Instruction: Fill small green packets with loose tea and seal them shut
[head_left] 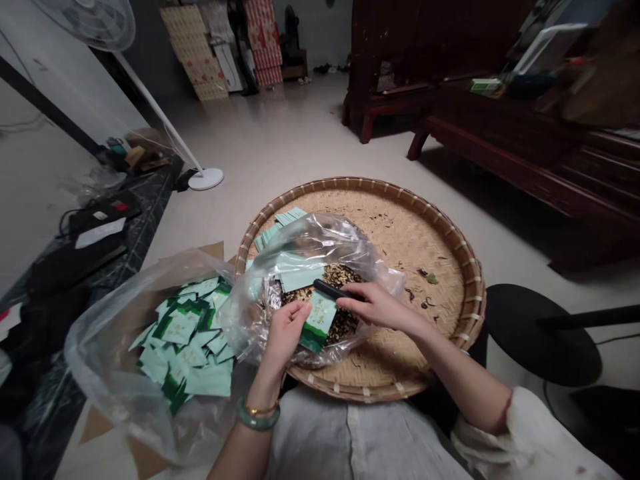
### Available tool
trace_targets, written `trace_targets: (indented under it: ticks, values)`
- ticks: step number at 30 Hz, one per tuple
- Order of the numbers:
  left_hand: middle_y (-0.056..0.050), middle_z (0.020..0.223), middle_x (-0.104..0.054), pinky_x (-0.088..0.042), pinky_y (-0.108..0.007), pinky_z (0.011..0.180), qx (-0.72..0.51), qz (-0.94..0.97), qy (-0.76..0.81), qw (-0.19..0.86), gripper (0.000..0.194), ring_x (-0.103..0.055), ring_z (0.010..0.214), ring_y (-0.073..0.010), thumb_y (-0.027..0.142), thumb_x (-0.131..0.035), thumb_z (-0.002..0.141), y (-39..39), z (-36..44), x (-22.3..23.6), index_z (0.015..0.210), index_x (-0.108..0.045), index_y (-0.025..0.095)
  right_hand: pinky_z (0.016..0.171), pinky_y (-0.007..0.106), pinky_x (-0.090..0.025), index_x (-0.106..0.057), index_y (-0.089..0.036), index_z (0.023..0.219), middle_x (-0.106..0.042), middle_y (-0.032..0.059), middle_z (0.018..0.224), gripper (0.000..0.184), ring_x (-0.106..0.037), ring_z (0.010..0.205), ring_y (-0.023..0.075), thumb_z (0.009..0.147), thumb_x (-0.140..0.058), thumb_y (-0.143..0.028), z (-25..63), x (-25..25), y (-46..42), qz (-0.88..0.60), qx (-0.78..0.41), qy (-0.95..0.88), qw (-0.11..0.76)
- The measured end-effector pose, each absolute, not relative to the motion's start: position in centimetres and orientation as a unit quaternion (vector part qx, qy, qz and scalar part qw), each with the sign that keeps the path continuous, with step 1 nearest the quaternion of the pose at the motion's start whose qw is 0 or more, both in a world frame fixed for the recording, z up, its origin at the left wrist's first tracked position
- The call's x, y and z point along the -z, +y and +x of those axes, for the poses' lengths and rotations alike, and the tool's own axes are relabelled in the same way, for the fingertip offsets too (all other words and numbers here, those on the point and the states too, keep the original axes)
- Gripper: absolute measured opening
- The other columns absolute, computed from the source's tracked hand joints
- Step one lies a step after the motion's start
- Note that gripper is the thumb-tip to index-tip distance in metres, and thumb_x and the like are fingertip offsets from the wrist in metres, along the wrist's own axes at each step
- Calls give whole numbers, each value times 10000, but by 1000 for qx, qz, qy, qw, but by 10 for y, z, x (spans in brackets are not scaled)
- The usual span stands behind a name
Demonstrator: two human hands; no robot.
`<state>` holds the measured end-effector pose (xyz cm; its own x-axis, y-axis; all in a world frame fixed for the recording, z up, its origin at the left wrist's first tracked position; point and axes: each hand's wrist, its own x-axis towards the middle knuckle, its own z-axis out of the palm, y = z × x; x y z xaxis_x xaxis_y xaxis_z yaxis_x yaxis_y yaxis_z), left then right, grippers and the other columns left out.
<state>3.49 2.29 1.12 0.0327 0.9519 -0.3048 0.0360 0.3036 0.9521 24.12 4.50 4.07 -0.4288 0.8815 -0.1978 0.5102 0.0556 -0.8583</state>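
Observation:
My left hand pinches the left edge of a light and dark green sachet. Wrapped in my right hand is a slim black stick-like tool, its free end lying across the top of the sachet; its exact kind I cannot make out. Both hands are over an open clear plastic bag that holds a dark and pale dried loose mix and several flat green sachets. The bag rests on a round woven bamboo tray.
Left of the tray, a second clear bag is heaped with green sachets. Dried bits and a green leaf lie on the tray. A white fan base, a black round base and dark wooden furniture stand around.

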Motion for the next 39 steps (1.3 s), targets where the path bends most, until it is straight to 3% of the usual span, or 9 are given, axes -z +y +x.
trace_targets:
  ticks: [3, 7, 12, 18, 26, 28, 31, 35, 39]
  values:
    - [0, 582, -626, -394, -202, 493, -415, 439, 580, 546, 383, -519, 523, -114, 495, -692, 659, 25, 29, -10, 734, -702, 119, 507, 235, -367, -636, -146, 932, -575, -8, 578, 336, -513, 503, 121, 897, -477, -439, 249, -40, 47, -515, -459, -698, 192]
    - [2, 598, -628, -409, -208, 528, -442, 424, 597, 518, 388, -526, 557, -120, 495, -713, 633, 27, 19, -8, 736, -708, 121, 633, 295, -432, -630, -147, 1046, -682, 100, 869, 395, -615, 743, 215, 851, -548, -481, 264, -29, 52, -571, -310, -742, 164]
    - [12, 579, -606, -382, -201, 502, -436, 413, 593, 537, 376, -504, 532, -113, 489, -714, 641, 24, 20, -7, 739, -707, 126, 690, 356, -445, -647, -146, 977, -679, 153, 913, 377, -619, 825, 292, 768, -668, -459, 269, -14, 52, -585, -184, -785, 86]
    - [7, 594, -603, -367, -201, 509, -393, 467, 561, 559, 297, -500, 536, -114, 428, -685, 696, 19, 32, -9, 706, -683, 131, 798, 317, -445, -643, -196, 1034, -682, 86, 1027, 314, -618, 913, 207, 958, -397, -376, 242, -27, 50, -522, -303, -752, 264]
    - [4, 587, -604, -381, -211, 526, -353, 507, 529, 582, 263, -510, 552, -121, 390, -664, 726, 14, 37, -13, 674, -667, 133, 550, 226, -341, -520, -166, 612, -515, -17, 593, 307, -469, 571, 110, 882, -522, -314, 209, -25, 48, -476, -351, -727, 348]
    - [5, 590, -617, -387, -205, 523, -381, 481, 528, 586, 261, -517, 554, -116, 393, -704, 703, 14, 33, -11, 669, -674, 136, 523, 223, -345, -537, -169, 674, -493, -30, 582, 318, -461, 541, 107, 908, -467, -372, 211, -23, 52, -480, -417, -687, 351]
    - [14, 689, -678, -447, -202, 618, -582, 359, 517, 515, 275, -581, 650, -119, 441, -750, 658, 18, 23, -14, 725, -690, 181, 524, 236, -409, -576, -174, 929, -552, -21, 632, 375, -531, 554, 127, 966, -301, -426, 212, -18, 59, -495, -486, -638, 335]
    - [38, 1057, -703, -499, -256, 741, -778, 211, 415, 423, 420, -648, 925, -160, 662, -493, 787, 24, 9, -29, 1014, -658, 349, 807, 341, -468, -591, -164, 1056, -672, 88, 968, 222, -609, 900, 204, 914, -498, -307, 200, -11, 72, -489, -331, -755, 284]
    - [-54, 1217, -650, -482, -345, 903, -760, 239, 403, 450, 542, -617, 1089, -222, 671, -455, 802, 22, 10, -32, 1157, -622, 296, 906, 380, -427, -546, -138, 1205, -627, 162, 1160, 417, -561, 1066, 270, 806, -652, -200, 177, -6, 89, -466, -186, -846, 180]
